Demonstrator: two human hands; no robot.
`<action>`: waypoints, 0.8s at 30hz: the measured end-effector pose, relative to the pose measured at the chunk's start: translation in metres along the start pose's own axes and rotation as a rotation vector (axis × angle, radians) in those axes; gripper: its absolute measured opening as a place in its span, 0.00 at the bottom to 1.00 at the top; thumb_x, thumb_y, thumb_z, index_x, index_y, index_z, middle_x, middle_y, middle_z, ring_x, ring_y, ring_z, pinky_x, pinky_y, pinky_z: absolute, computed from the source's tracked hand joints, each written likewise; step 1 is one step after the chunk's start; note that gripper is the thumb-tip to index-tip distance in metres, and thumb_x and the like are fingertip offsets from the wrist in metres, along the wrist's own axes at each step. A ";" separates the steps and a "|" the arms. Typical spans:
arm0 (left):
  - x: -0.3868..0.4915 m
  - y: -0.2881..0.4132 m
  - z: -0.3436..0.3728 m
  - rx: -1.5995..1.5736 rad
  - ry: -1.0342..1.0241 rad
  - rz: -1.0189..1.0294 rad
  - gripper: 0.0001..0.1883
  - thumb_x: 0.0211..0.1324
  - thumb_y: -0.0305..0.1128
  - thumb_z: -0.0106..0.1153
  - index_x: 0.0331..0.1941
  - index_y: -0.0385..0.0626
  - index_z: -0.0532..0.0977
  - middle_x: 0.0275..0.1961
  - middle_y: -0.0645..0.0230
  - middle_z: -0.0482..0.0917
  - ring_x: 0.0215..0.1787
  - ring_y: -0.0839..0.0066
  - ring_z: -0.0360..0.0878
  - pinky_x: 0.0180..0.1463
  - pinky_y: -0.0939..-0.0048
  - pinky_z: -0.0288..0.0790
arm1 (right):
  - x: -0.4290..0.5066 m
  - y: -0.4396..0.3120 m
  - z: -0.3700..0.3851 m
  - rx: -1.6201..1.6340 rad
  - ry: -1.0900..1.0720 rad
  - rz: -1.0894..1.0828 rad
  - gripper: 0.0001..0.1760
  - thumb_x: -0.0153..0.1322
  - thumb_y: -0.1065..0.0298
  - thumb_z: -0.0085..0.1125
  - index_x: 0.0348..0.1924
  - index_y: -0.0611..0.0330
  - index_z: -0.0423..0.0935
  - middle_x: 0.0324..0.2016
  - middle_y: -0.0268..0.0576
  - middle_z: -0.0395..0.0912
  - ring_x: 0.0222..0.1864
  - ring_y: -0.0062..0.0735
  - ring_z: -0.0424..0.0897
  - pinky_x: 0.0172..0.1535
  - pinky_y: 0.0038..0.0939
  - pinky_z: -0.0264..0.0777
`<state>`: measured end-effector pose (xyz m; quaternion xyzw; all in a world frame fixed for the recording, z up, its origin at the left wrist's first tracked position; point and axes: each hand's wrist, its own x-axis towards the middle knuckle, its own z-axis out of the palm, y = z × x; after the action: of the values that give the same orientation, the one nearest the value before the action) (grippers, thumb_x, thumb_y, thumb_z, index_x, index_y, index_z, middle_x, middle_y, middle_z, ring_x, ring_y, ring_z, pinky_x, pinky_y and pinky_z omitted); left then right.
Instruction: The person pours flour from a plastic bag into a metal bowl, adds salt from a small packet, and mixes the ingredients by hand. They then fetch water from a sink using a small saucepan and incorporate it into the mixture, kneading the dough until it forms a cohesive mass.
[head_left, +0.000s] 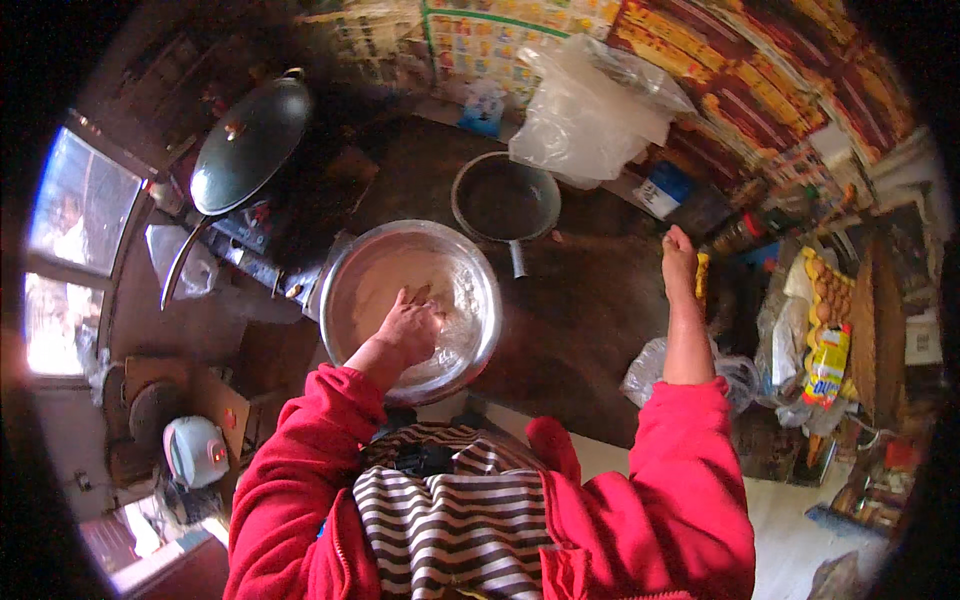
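A wide, shiny metal basin (486, 330) stands in front of my body at the counter's near edge. My left hand (411, 326) is inside the basin, fingers apart and pointing away from me, with nothing seen in its grasp. The basin's contents look pale and blurred, and I cannot tell what they are. Far to the right, my right hand (679, 259) is held out over the dark counter (577, 322). Its fingers look curled, and whether they hold anything is unclear. Right beside that wrist is a narrow yellow item (702, 276), partly hidden.
Behind the basin sits a frying pan (506, 196), its handle towards me. A lidded wok (251, 146) stands at back left on a stove. Plastic bags (585, 112) hang at the wall. To the right are an egg tray (829, 292) and a yellow packet (829, 364).
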<state>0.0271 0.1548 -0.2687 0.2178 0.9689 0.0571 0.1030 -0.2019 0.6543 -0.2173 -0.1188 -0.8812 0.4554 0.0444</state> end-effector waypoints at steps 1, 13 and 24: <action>-0.011 0.003 -0.005 0.027 -0.017 -0.002 0.23 0.53 0.33 0.60 0.55 0.52 0.83 0.67 0.63 0.77 0.76 0.56 0.62 0.75 0.44 0.53 | 0.014 0.009 0.018 0.039 0.006 0.005 0.25 0.81 0.64 0.55 0.68 0.65 0.71 0.66 0.52 0.76 0.65 0.45 0.77 0.67 0.37 0.68; -0.039 -0.025 -0.066 -0.050 -0.019 -0.464 0.23 0.54 0.33 0.58 0.55 0.41 0.79 0.57 0.54 0.79 0.63 0.54 0.76 0.67 0.44 0.65 | 0.178 0.092 -0.047 -0.297 0.498 -0.081 0.21 0.75 0.60 0.59 0.56 0.62 0.82 0.53 0.56 0.85 0.55 0.58 0.83 0.59 0.47 0.76; -0.022 0.032 -0.031 -0.195 -0.014 -0.305 0.26 0.55 0.34 0.57 0.62 0.50 0.78 0.72 0.56 0.72 0.76 0.49 0.65 0.77 0.38 0.55 | 0.173 -0.026 0.028 -1.141 0.149 -0.044 0.26 0.78 0.56 0.55 0.70 0.46 0.70 0.51 0.54 0.85 0.49 0.58 0.86 0.50 0.55 0.81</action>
<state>0.0526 0.1723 -0.2300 0.0577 0.9798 0.1328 0.1379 -0.3785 0.6613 -0.2174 -0.1374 -0.9842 -0.1027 0.0448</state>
